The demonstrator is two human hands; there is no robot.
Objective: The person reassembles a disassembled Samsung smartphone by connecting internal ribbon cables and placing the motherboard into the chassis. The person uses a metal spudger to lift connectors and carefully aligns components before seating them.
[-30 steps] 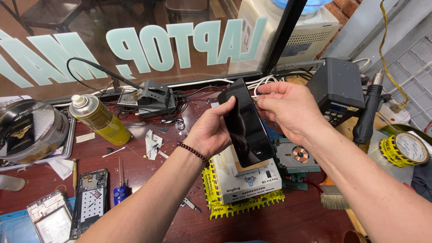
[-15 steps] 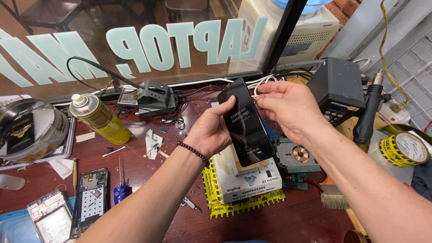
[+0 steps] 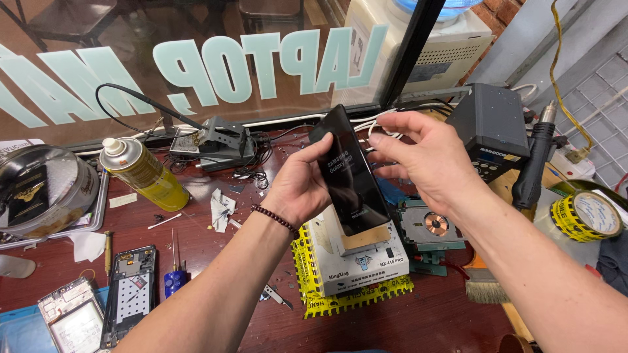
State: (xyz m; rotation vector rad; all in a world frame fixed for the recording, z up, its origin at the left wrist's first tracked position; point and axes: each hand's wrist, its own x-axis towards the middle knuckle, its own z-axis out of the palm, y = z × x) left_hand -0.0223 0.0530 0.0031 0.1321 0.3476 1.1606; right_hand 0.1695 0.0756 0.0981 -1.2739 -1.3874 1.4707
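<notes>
A black smartphone [image 3: 351, 171] stands tilted upright over a white box-shaped device [image 3: 356, 256] wrapped in yellow tape, its lower end against a tan pad. My left hand [image 3: 301, 186], with a dark bead bracelet at the wrist, grips the phone's left edge. My right hand [image 3: 425, 160] is at the phone's right side with its fingers spread behind the top edge; its palm is off the phone. The screen is dark and shows only small light lettering.
A yellow spray can [image 3: 140, 173] lies at the left beside a round metal tin [image 3: 42, 189]. Opened phone frames [image 3: 127, 294] and a blue screwdriver [image 3: 173, 278] lie front left. A hot-air station [image 3: 494, 127], its black handle [image 3: 533, 167], yellow tape roll [image 3: 585, 216] and a brush [image 3: 484, 281] stand right.
My right hand has loosened from the phone's upper right edge and its fingers have spread. The phone stays tilted in my left hand over the white device.
</notes>
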